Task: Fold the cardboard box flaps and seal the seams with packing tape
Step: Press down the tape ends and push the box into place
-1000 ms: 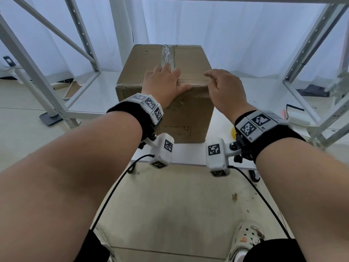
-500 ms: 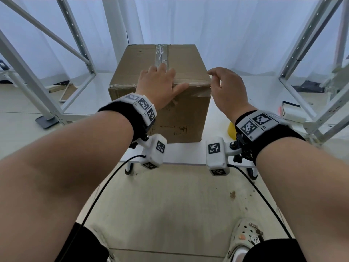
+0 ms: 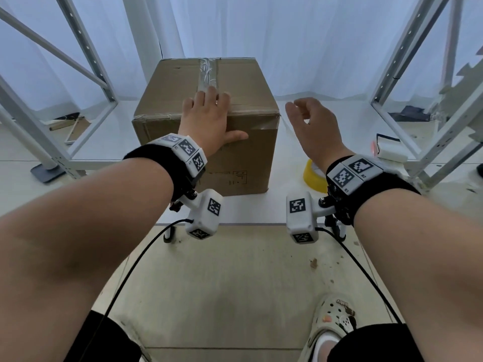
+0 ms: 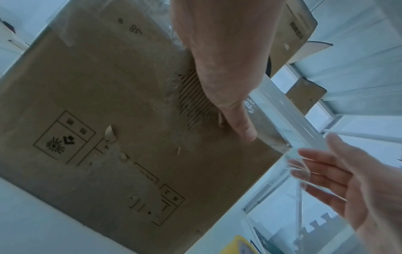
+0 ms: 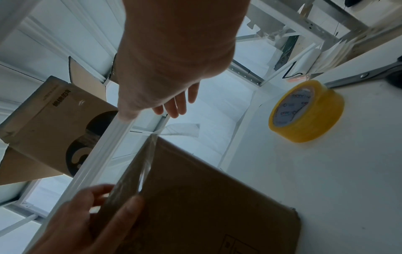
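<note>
white table (image 3: 292, 163) by curtains | closed brown cardboard box (image 3: 183, 105) sitting on it, clear tape shining along seams | left hand (image 3: 209, 121) pressing flat, fingers straight | right hand (image 3: 311, 129) hovering beside, loosely apart, holding nothing

Head view: bright, even daylight thru the white curtains (image 3: 300, 35) at back, soft diffuse, no hard shadows. Faint shade on floor under the forearms. Wide-angle bend at edges, the shelf posts (image 3: 86, 50) lean & curve. Mostly sharp. Both wrist views dimmer, bluish cast, backlit: cardboard box (image 4: 121, 106) face dark & grainy, curtains behind blown pale. Glare streaks on clear tape (image 5: 147, 165) at box corner. Right hand (image 4: 356, 187) soft w/ motion blur in left wrist view; strong fisheye stretch near frame edges.
</note>
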Available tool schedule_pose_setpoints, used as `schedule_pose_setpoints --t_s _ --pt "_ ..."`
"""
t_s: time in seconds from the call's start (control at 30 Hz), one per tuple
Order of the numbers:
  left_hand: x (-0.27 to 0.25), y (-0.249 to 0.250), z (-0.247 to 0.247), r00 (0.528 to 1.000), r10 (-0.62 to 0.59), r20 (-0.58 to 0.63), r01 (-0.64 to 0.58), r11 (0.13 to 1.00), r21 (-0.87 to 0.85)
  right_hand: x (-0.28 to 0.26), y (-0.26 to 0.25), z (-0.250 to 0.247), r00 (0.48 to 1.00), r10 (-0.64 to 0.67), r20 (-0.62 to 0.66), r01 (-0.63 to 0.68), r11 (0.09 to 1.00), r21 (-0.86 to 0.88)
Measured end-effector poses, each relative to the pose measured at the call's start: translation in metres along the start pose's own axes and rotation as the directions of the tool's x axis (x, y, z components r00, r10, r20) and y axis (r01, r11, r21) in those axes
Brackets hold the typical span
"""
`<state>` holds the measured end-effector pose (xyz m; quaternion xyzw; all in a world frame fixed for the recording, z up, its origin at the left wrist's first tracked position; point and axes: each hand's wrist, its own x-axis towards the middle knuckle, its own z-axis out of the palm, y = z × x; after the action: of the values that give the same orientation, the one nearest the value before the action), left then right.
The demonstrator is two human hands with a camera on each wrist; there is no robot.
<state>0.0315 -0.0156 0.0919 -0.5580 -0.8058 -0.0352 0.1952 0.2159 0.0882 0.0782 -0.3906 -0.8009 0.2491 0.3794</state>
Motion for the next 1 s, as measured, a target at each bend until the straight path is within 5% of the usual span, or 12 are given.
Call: schedule_pose_setpoints --t_s 0.23,0.57,1.0 --pt "0.017 0.022 -0.013 0.957 0.288 0.031 -0.266 0.916 -0.301 -0.018 0.01 0.005 0.978 0.008 0.208 0.035 0.979 -0.202" --pt "0.024 0.025 -0.003 0.96 0.28 0.017 -0.252 0.889 -0.382 -0.017 0.006 0.018 0.989 -0.018 0.148 0.081 0.9 -0.428" --pt "0.022 0.03 -0.005 0.955 0.297 -0.002 -0.277 0.89 -0.363 -0.022 0.018 0.022 0.993 -0.023 0.116 0.057 0.952 -0.299"
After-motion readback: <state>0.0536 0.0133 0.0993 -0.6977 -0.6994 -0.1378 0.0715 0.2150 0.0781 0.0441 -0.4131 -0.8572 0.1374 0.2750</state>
